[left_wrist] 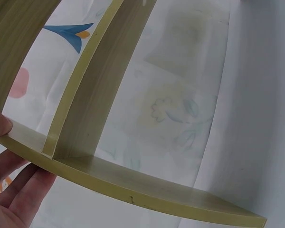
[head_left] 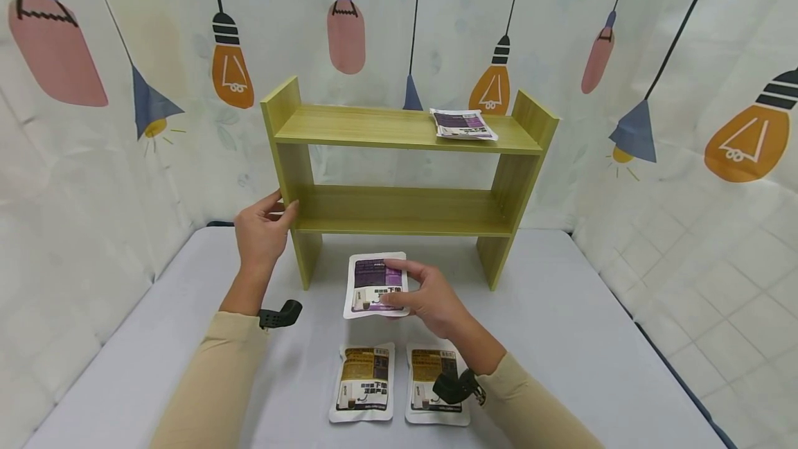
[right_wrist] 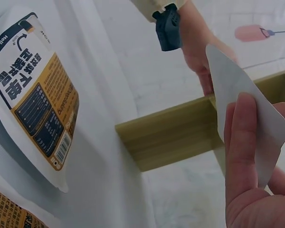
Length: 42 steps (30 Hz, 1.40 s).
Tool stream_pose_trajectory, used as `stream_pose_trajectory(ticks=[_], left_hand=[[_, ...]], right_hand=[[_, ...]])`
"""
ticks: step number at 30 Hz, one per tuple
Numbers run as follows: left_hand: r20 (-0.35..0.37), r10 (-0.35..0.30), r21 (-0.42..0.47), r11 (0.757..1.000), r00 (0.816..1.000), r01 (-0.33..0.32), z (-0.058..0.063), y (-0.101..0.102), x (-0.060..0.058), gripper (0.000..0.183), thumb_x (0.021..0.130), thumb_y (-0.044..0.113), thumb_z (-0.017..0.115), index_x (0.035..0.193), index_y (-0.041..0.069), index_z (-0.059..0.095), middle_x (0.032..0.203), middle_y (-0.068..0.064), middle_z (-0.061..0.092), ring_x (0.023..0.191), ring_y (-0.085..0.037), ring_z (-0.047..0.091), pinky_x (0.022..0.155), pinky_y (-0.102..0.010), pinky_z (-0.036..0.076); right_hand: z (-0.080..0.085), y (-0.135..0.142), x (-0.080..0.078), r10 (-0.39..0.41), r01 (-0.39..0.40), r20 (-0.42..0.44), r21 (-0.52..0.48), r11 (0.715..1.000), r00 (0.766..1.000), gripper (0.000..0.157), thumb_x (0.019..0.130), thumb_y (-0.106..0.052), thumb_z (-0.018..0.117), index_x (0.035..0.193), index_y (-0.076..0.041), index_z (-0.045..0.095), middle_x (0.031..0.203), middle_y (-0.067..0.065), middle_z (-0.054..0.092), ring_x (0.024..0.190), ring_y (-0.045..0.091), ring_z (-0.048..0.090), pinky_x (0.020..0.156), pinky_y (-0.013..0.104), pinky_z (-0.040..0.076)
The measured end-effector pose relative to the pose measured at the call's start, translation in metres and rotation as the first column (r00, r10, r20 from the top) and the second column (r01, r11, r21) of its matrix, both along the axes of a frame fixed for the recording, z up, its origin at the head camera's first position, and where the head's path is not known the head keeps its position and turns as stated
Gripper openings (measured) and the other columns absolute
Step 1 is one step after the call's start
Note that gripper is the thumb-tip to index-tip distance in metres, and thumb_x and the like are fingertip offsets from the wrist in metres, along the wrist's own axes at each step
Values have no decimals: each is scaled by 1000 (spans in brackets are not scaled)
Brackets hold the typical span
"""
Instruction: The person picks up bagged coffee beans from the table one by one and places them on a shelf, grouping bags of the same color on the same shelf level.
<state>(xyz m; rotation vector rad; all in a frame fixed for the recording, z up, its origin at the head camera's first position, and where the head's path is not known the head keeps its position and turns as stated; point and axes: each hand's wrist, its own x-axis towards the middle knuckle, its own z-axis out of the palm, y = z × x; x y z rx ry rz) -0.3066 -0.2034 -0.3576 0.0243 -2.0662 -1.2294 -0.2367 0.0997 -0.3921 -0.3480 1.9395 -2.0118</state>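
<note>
My right hand pinches a white pouch with a purple printed label, held in front of the shelf's lower part. In the right wrist view the plain white back of that pouch faces the camera, with fingers pressed along it. At the left side panel of the greenish-yellow wooden shelf, my left hand grips the panel's edge. The left wrist view shows its thumb and fingers on opposite sides of the panel.
On the white table, two pouches with brown labels lie near me: the left pouch and the right pouch, partly covered by my wrist camera. Purple-labelled pouches lie on the shelf's top board, right side. A patterned curtain hangs behind.
</note>
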Motion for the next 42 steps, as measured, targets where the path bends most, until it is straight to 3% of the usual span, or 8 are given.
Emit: stream_pose_trajectory(ticks=[42], left_hand=[[-9, -3, 4, 1000, 1000, 3, -1, -1, 0, 41, 96, 29, 70, 135, 15, 68, 111, -17, 78, 87, -37, 75, 64, -4, 46]], right_hand=[[54, -5, 4, 58, -61, -68, -36, 998, 996, 70, 85, 8, 76, 148, -15, 57, 139, 17, 52, 98, 26, 71, 80, 46, 63]])
